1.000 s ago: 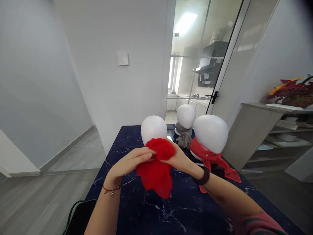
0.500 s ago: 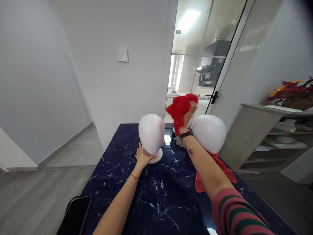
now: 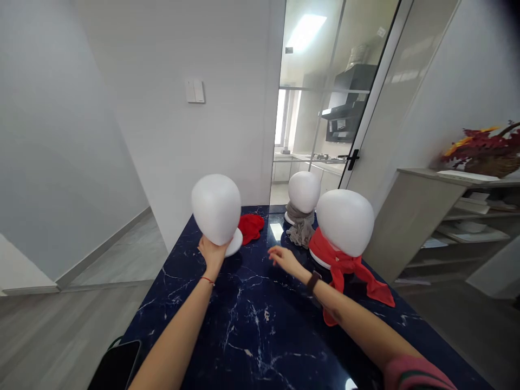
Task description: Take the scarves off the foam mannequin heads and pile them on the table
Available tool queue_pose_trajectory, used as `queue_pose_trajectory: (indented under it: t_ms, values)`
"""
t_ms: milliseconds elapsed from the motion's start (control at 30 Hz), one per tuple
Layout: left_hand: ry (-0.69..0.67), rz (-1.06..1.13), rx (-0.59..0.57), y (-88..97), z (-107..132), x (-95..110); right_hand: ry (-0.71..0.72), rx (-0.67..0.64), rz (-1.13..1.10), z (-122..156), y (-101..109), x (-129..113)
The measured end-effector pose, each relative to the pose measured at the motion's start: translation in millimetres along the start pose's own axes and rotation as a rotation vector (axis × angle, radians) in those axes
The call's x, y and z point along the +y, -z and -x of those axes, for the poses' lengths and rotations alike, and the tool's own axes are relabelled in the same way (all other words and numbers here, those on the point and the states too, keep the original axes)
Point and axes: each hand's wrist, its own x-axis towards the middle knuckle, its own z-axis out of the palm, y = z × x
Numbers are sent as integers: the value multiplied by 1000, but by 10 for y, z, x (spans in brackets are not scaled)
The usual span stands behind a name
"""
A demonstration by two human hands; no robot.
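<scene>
My left hand [image 3: 212, 253] grips the neck of a bare white foam head [image 3: 216, 208] and holds it tilted above the dark marble table [image 3: 260, 330]. A crumpled red scarf [image 3: 251, 226] lies on the table just behind that head. My right hand [image 3: 281, 258] hovers over the table's middle, fingers loosely apart, holding nothing. To its right stands a white head [image 3: 345, 221] wearing a red scarf [image 3: 348, 268]. Farther back, a smaller white head [image 3: 304, 192] wears a grey scarf [image 3: 299, 229].
A black phone [image 3: 116, 371] lies at the table's near left corner. A shelf unit [image 3: 459, 216] with a basket of red and yellow leaves [image 3: 483, 151] stands to the right. A glass door [image 3: 320, 103] opens to a kitchen behind.
My right hand dropped the red scarf onto the table at the back and drew back toward the middle. My left hand lifted the bare head off the table and moved it left.
</scene>
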Motion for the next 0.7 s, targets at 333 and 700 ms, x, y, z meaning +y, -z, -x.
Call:
queue_pose_trajectory:
  t_ms: [333, 700]
  values:
    - [-4, -125, -24, -138, -1262, -579, 96, -278, 272, 1106, -132, -53]
    - [145, -131, -211, -418, -1354, -892, 101, -246, 369, 1037, -197, -31]
